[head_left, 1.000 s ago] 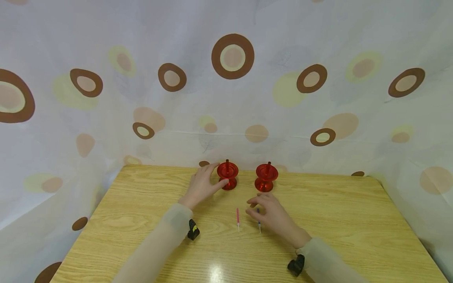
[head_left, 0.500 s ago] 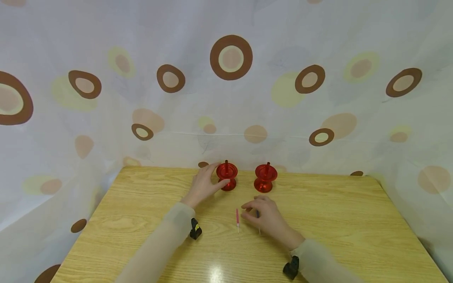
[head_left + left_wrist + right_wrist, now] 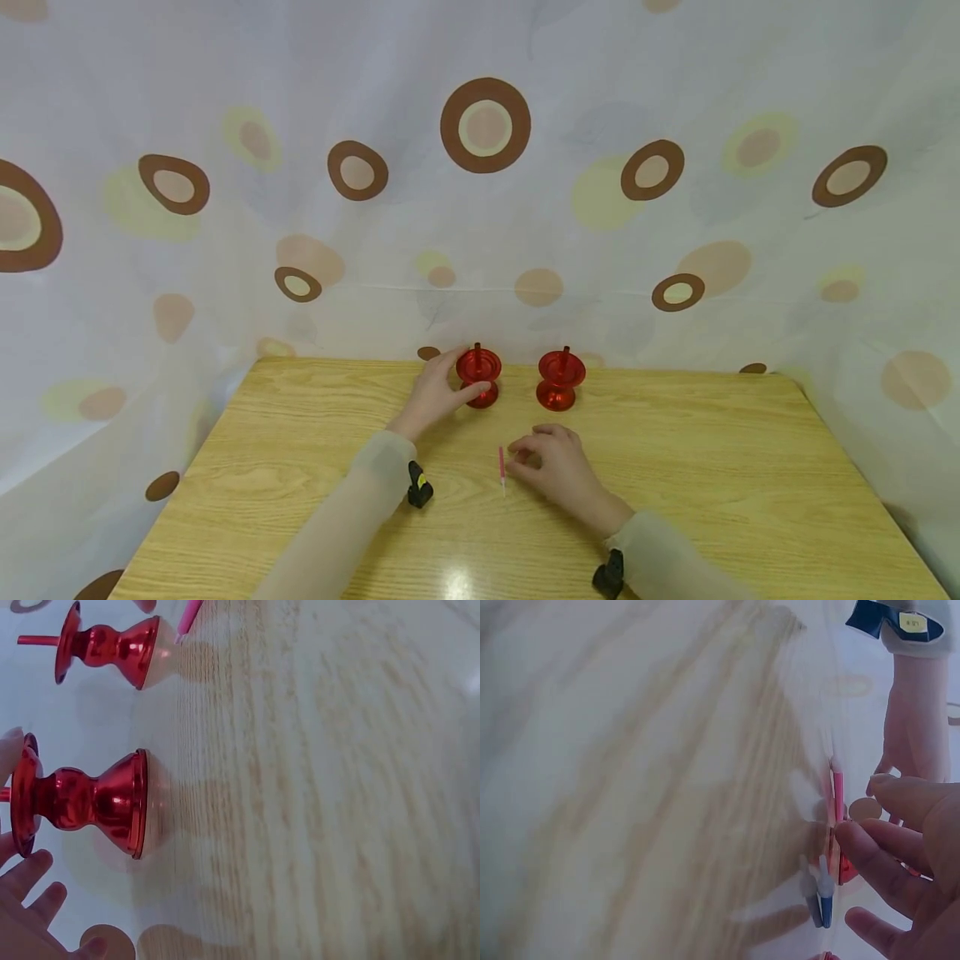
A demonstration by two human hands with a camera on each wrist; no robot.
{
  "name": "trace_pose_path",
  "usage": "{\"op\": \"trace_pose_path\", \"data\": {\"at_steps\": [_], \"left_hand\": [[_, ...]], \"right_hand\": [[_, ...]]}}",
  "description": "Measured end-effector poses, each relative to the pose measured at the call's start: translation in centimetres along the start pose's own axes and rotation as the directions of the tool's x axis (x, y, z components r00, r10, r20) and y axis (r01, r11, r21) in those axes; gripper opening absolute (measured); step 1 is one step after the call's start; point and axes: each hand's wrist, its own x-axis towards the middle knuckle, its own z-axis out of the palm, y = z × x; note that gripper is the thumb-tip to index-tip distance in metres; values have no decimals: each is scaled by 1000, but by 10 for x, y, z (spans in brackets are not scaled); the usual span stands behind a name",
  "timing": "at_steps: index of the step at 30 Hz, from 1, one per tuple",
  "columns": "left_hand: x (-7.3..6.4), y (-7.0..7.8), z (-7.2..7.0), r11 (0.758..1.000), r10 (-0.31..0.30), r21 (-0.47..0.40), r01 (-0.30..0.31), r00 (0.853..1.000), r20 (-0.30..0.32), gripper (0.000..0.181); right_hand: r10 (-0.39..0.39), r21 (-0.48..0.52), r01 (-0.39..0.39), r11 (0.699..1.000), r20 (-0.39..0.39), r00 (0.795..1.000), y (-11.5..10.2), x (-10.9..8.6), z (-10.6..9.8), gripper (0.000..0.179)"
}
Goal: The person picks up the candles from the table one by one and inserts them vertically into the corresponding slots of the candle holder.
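My left hand (image 3: pixel 432 402) holds the left red candle holder (image 3: pixel 480 367) by its dish, thumb on one side of the rim and fingers on the other, as the left wrist view shows. The holder's base stands on the table. A matching candle holder (image 3: pixel 560 368) stands to its right, untouched. My right hand (image 3: pixel 564 473) is low over the table, fingertips right beside a thin pink birthday candle (image 3: pixel 502 467) with a white tip. A gap shows between thumb and fingers. In the head view the hand hides a blue candle (image 3: pixel 826 901), which the right wrist view shows under the fingers.
The wooden table (image 3: pixel 712 467) reaches back to a white curtain (image 3: pixel 420 217) with brown and yellow circles, which also hangs at both sides. Black cameras sit on both wrists. A light reflection lies near the table's front.
My right hand has moved left and slightly toward me, from over the blue candle to beside the pink one. My left hand stays at the left candle holder.
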Motion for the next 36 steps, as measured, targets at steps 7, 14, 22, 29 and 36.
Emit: {"op": "trace_pose_path", "data": {"at_steps": [7, 14, 22, 29, 36], "left_hand": [[1, 3, 2, 1000, 7, 1, -7, 1000, 3, 78], [2, 2, 2, 1000, 1, -8, -1, 1000, 2, 79], [2, 0, 3, 1000, 11, -4, -11, 1000, 6, 78], [1, -1, 3, 1000, -1, -13, 1, 1000, 9, 78], [3, -4, 5, 1000, 11, -7, -11, 1000, 1, 79]], "right_hand": [[-15, -21, 15, 1000, -1, 1000, -3, 0, 3, 12], [2, -59, -2, 998, -1, 1000, -6, 3, 5, 14], [22, -111, -21, 994, 6, 1000, -10, 3, 10, 18], [51, -125, -48, 991, 24, 998, -14, 4, 10, 24], [71, -142, -65, 988, 41, 997, -20, 4, 9, 24]]}}
